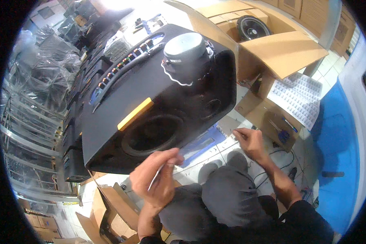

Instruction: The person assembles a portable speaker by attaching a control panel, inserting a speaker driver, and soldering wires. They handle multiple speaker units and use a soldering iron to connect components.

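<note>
A large black speaker cabinet [110, 134] lies tilted in front of me, with round openings in its near face. On its top rests a loose speaker driver [185, 48], silver magnet upward, with a pale wire trailing from it. My left hand [153, 179] is below the cabinet's near edge, fingers closed round a thin metal rod-like tool [156, 177]. Off the cabinet's lower right side, my right hand [251, 144] has its fingertips pinched together; anything between them is too small to make out. A yellow-orange strip [135, 114] lies along the cabinet's edge.
A long blue tray [128, 65] with a row of small parts sits on the cabinet. At right stand an open carton [272, 55] holding a black driver [253, 28], scissors [282, 132] and a printed sheet [299, 97] on cardboard. Plastic-wrapped goods [53, 61] fill the left.
</note>
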{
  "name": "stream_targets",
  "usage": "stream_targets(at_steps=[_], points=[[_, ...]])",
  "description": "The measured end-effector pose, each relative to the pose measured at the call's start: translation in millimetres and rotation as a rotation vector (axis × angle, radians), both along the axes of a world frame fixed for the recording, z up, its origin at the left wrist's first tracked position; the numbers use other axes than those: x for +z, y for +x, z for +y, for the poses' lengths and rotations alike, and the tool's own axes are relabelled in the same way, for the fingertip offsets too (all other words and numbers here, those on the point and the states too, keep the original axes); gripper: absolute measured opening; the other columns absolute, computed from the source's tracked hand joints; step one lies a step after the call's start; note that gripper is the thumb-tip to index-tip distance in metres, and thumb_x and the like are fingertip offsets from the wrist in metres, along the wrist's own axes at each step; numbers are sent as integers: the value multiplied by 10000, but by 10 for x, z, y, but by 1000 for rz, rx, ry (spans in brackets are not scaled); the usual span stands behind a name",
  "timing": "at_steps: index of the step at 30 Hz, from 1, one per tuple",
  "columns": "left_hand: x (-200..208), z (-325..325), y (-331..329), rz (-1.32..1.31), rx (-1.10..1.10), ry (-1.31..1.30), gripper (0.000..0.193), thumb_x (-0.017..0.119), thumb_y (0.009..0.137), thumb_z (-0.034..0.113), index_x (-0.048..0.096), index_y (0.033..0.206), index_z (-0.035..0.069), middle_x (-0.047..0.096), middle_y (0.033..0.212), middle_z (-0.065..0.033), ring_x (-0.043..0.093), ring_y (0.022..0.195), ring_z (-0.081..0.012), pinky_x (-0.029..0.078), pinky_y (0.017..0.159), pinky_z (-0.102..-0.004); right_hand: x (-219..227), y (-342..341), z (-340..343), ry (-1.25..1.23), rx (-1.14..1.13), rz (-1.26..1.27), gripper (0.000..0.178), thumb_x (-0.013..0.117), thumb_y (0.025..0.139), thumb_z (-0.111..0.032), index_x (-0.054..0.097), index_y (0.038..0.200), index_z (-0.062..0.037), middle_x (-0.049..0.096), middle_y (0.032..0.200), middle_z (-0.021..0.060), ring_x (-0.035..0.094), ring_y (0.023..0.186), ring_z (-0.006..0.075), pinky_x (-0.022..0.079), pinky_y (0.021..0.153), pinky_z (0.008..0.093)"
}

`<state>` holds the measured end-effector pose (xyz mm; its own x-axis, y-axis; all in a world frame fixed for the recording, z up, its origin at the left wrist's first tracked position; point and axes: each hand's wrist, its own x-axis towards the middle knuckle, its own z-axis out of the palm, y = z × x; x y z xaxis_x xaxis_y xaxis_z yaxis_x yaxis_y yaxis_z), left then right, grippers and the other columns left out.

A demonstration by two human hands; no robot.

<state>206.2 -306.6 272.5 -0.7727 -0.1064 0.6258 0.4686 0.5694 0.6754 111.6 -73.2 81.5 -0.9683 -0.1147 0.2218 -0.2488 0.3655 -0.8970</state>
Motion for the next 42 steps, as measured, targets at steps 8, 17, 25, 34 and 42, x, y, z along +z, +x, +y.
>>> stream_targets(at_steps=[8,17,25,34,42], points=[[-78,-46,145,10,182,171,211,582,1015,169,636,1054,-32,713,818,-193,707,759,-271,577,749,-372,-1896,105,1224,1081,324,-41,725,580,838,-51,389,1532,-138,662,804,180,666,746,391,540,677,514],[337,-451,141,147,-70,180,399,563,1042,306,562,1204,-59,645,933,-220,607,839,-306,511,724,-372,-2279,-81,1197,1278,533,334,543,569,880,-135,549,1423,-121,623,709,103,645,620,275,521,528,407],[1232,-600,-389,111,-53,132,289,505,1073,294,591,1123,23,585,792,-88,568,765,-215,459,663,-334,-2856,-439,1069,1229,564,381,364,531,896,-109,624,1130,155,681,720,227,676,543,290,528,454,432],[1563,-306,-1484,-13,-405,116,301,507,1070,275,562,1088,-21,686,872,-161,696,782,-232,573,728,-339,-1296,120,1203,739,578,633,351,658,868,-174,630,1173,-3,713,976,175,710,760,214,526,524,309],[1248,-241,-2038,-88,-491,200,318,483,1075,308,555,1024,3,674,870,-130,682,793,-211,581,761,-349,930,508,1219,214,-110,818,323,732,860,-81,575,1139,-41,704,894,119,681,719,221,540,637,335]])
